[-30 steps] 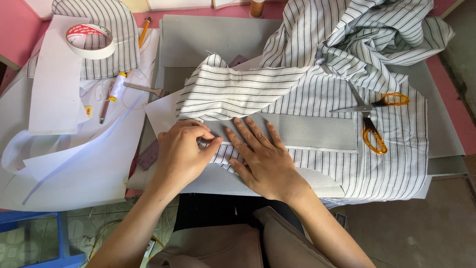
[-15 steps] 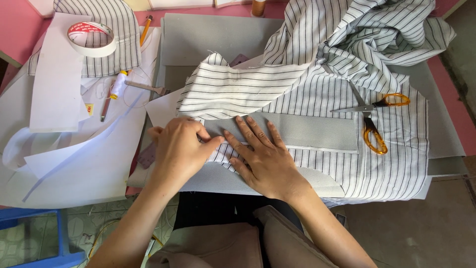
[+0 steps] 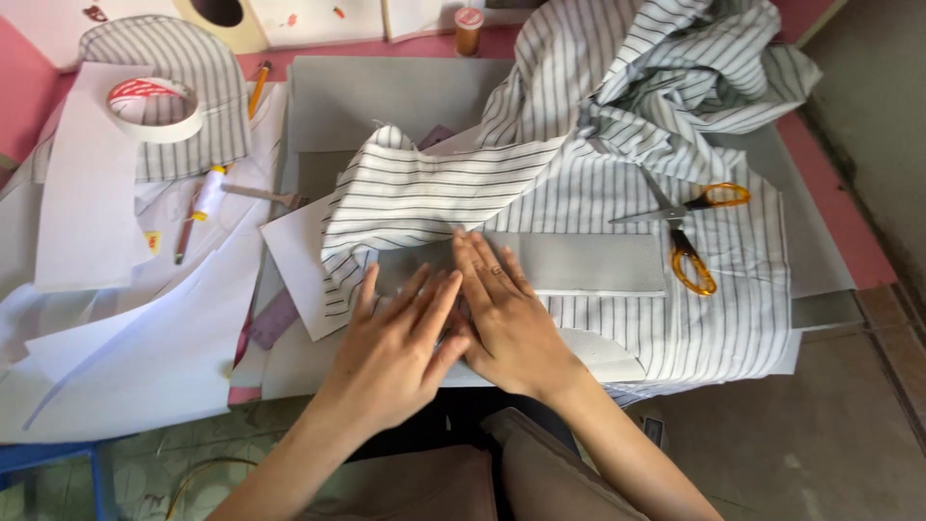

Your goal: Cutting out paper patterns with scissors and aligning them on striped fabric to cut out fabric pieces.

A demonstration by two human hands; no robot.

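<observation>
My left hand (image 3: 395, 352) lies flat with fingers spread on the near edge of a striped white fabric (image 3: 579, 193) and a grey card strip (image 3: 579, 262). My right hand (image 3: 506, 318) presses flat beside it, fingers pointing away over the same strip. Both hands hold nothing. The fabric is bunched up at the far right and folded over toward the left. White paper pattern pieces (image 3: 299, 251) lie under the fabric.
Orange-handled scissors (image 3: 690, 232) lie on the fabric at right. A tape roll (image 3: 152, 106), a pencil (image 3: 258, 87), a pen (image 3: 198, 207) and white paper sheets (image 3: 116, 328) sit at left. A thread spool (image 3: 469, 29) stands at the far edge.
My left hand has opened from a curled grip and now lies flat with fingers spread. The view has shifted slightly; my right hand stays pressed on the strip.
</observation>
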